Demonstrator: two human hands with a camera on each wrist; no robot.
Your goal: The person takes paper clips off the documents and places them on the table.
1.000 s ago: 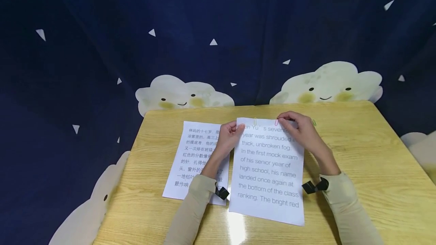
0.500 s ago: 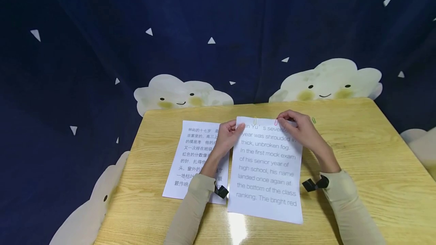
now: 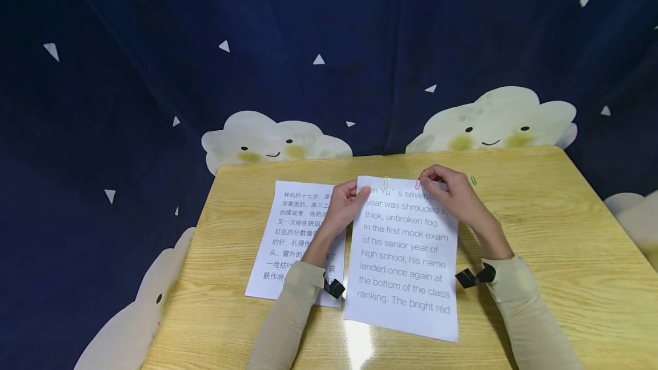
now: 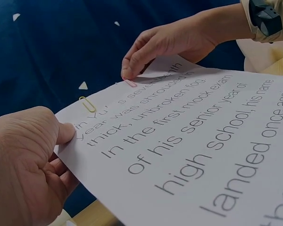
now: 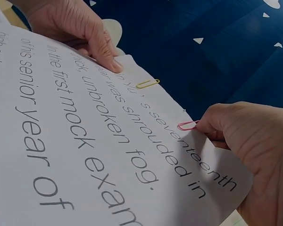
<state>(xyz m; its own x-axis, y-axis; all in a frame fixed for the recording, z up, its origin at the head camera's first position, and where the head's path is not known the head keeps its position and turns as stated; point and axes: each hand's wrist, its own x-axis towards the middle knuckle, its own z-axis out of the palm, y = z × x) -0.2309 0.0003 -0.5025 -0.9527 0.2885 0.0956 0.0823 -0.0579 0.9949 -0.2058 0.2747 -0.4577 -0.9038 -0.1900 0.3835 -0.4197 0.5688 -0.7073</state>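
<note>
A printed English sheet point(image 3: 401, 324) is held up off the table, its top edge away from the body. My left hand point(image 3: 343, 207) pinches its upper left corner, thumb in front. A yellow paper clip point(image 5: 147, 84) sits on the top edge near that thumb. Farther right along the same edge is a pink paper clip point(image 5: 187, 125), partly slid over the paper. Its outer end is pinched by the thumb and fingers of my right hand point(image 3: 454, 193). In the left wrist view, the right fingertips cover part of the pink clip point(image 4: 130, 83).
A sheet with Chinese text point(image 3: 303, 291) lies to the left, partly under my left forearm. Beyond my right hand a green paper clip point(image 3: 473, 180) lies on the wooden table point(image 3: 555, 233). A dark blue curtain point(image 3: 308, 27) hangs behind the table's far edge.
Both hands keep their grips on the sheet and the pink clip. The sheet's lower edge shifts only slightly, and the head view tilts a little.
</note>
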